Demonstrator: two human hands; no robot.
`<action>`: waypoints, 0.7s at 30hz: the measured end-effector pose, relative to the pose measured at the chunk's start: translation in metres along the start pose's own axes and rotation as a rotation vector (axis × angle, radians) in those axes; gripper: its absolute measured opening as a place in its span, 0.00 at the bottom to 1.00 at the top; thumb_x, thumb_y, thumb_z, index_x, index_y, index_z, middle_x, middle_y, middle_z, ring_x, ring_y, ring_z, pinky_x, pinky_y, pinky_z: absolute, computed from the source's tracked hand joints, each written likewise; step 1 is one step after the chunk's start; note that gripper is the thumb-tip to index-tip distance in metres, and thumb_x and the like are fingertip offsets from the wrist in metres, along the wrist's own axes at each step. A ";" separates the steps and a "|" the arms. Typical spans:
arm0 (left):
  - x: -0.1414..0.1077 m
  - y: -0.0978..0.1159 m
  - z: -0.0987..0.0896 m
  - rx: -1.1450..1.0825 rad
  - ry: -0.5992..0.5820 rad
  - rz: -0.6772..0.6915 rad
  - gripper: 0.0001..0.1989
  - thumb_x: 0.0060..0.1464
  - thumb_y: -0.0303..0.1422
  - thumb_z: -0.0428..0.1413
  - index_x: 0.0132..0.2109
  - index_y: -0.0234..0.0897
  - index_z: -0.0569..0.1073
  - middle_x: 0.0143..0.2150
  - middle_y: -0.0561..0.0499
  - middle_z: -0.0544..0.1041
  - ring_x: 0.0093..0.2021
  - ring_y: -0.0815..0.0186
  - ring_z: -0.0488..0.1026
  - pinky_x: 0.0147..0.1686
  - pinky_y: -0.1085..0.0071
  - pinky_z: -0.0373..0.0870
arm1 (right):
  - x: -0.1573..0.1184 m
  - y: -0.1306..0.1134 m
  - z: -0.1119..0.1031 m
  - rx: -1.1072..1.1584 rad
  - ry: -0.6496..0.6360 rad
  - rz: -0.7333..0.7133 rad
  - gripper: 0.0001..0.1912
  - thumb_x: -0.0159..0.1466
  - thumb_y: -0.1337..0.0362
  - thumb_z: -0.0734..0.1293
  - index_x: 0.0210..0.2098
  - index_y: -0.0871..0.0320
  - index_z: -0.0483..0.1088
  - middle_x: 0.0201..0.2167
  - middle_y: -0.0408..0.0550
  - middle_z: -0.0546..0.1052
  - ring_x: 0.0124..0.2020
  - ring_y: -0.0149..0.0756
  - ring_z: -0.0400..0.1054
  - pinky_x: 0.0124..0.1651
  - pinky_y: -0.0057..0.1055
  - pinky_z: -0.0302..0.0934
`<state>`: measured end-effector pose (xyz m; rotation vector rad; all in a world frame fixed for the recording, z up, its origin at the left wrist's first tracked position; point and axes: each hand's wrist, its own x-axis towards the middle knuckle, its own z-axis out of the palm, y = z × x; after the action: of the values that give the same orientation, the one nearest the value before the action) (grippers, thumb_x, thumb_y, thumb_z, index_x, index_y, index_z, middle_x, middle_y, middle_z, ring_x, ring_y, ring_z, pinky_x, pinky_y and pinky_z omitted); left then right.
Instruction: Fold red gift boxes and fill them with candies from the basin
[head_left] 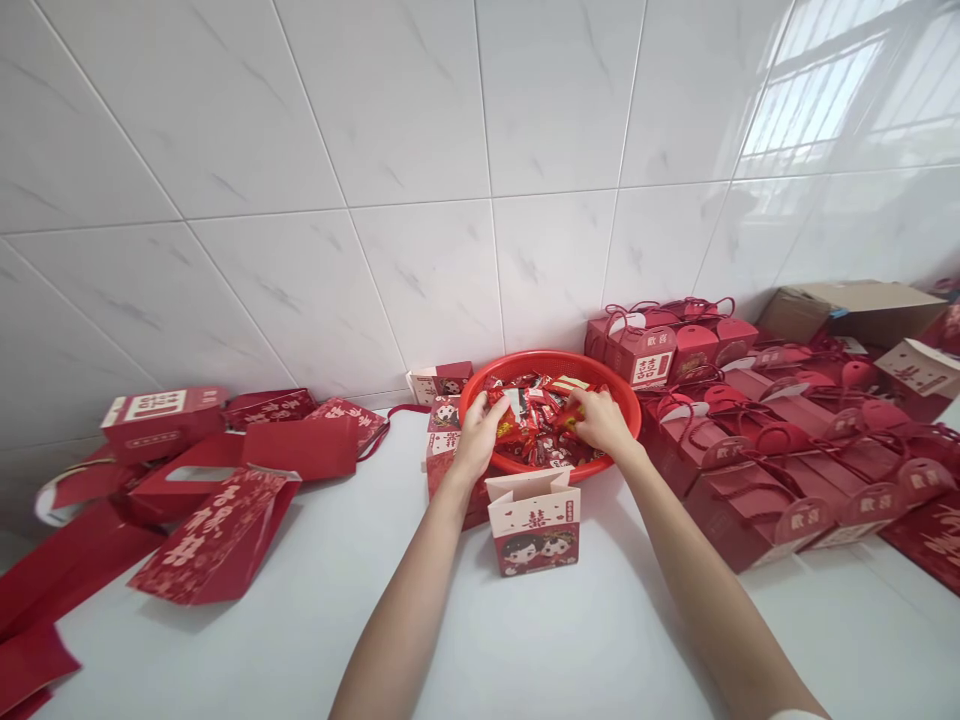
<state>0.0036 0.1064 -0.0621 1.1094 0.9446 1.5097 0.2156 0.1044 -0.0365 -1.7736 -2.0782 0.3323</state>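
A red plastic basket full of wrapped candies stands against the wall. Both hands are inside it. My left hand, at the left side, is closed on a red candy packet. At the right side my right hand has its fingers pinched among the wrappers, on a red and yellow candy packet. Just in front of the basket, between my forearms, an open white and red gift box stands upright on the white table.
Closed red boxes with cord handles crowd the right side, with a cardboard box behind them. Opened and folded red boxes lie at the left. More patterned boxes stand beside the basket. A tiled wall rises behind.
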 end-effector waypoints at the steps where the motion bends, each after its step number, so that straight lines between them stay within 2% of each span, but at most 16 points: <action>1: 0.000 0.000 0.000 -0.003 0.005 -0.002 0.24 0.51 0.40 0.66 0.55 0.45 0.76 0.56 0.48 0.78 0.64 0.53 0.67 0.63 0.60 0.62 | 0.000 0.000 -0.001 -0.025 0.031 0.000 0.19 0.58 0.75 0.63 0.48 0.62 0.73 0.46 0.60 0.75 0.53 0.54 0.66 0.52 0.43 0.59; 4: 0.001 -0.001 -0.001 -0.008 0.013 -0.012 0.24 0.50 0.40 0.66 0.55 0.45 0.76 0.56 0.48 0.78 0.64 0.52 0.67 0.63 0.61 0.62 | 0.000 -0.005 -0.001 -0.059 0.012 -0.113 0.18 0.58 0.78 0.61 0.45 0.62 0.74 0.51 0.61 0.74 0.57 0.53 0.63 0.58 0.43 0.56; 6: 0.002 -0.001 -0.001 -0.013 0.009 -0.016 0.24 0.50 0.40 0.67 0.55 0.45 0.76 0.56 0.48 0.79 0.64 0.52 0.67 0.63 0.61 0.63 | 0.001 -0.009 0.002 -0.063 -0.085 -0.231 0.18 0.58 0.77 0.62 0.45 0.61 0.75 0.49 0.58 0.76 0.55 0.48 0.66 0.56 0.37 0.58; 8: 0.002 -0.001 -0.001 -0.015 0.002 -0.017 0.25 0.50 0.39 0.67 0.55 0.44 0.76 0.55 0.47 0.79 0.64 0.52 0.68 0.63 0.60 0.63 | 0.003 -0.011 0.005 -0.072 -0.219 -0.315 0.18 0.57 0.76 0.65 0.46 0.60 0.76 0.45 0.54 0.78 0.49 0.44 0.70 0.50 0.32 0.62; 10: 0.002 -0.001 -0.001 -0.015 -0.004 -0.015 0.26 0.49 0.39 0.67 0.56 0.44 0.76 0.55 0.47 0.79 0.63 0.52 0.68 0.63 0.60 0.63 | 0.006 -0.011 0.009 -0.094 -0.343 -0.358 0.23 0.56 0.74 0.68 0.51 0.58 0.75 0.45 0.52 0.80 0.45 0.43 0.73 0.47 0.30 0.64; 11: 0.002 -0.001 0.000 -0.016 -0.005 -0.014 0.26 0.49 0.39 0.67 0.56 0.44 0.76 0.55 0.47 0.79 0.63 0.52 0.68 0.63 0.60 0.63 | 0.007 -0.011 0.010 -0.109 -0.388 -0.369 0.27 0.54 0.73 0.70 0.54 0.57 0.74 0.47 0.52 0.80 0.46 0.44 0.73 0.48 0.31 0.64; 13: 0.003 0.000 0.000 -0.018 -0.009 -0.012 0.25 0.49 0.39 0.67 0.55 0.44 0.76 0.55 0.47 0.79 0.64 0.52 0.68 0.63 0.61 0.63 | 0.010 -0.010 0.012 -0.142 -0.440 -0.379 0.35 0.53 0.73 0.71 0.60 0.54 0.70 0.52 0.54 0.78 0.52 0.47 0.72 0.53 0.35 0.63; 15: 0.003 0.001 0.001 -0.015 -0.014 -0.009 0.25 0.49 0.39 0.67 0.55 0.43 0.77 0.55 0.47 0.79 0.64 0.52 0.68 0.63 0.60 0.63 | 0.012 -0.010 0.013 -0.168 -0.463 -0.377 0.38 0.53 0.73 0.71 0.63 0.52 0.68 0.54 0.55 0.77 0.55 0.51 0.70 0.57 0.39 0.60; 18: 0.001 0.003 0.002 0.004 -0.019 -0.008 0.25 0.48 0.39 0.67 0.55 0.43 0.77 0.55 0.47 0.79 0.64 0.51 0.68 0.63 0.59 0.62 | 0.012 -0.012 0.014 -0.177 -0.480 -0.369 0.33 0.53 0.74 0.70 0.58 0.55 0.72 0.47 0.56 0.80 0.51 0.53 0.72 0.57 0.42 0.59; 21: -0.001 0.005 0.002 0.014 -0.023 -0.010 0.26 0.48 0.40 0.67 0.55 0.42 0.77 0.55 0.46 0.79 0.64 0.51 0.68 0.63 0.58 0.62 | 0.010 -0.015 0.013 -0.137 -0.462 -0.360 0.19 0.52 0.76 0.69 0.43 0.61 0.79 0.38 0.56 0.81 0.44 0.52 0.75 0.52 0.40 0.61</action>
<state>0.0044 0.1046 -0.0574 1.1281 0.9446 1.4820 0.1955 0.1129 -0.0409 -1.4452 -2.7476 0.5444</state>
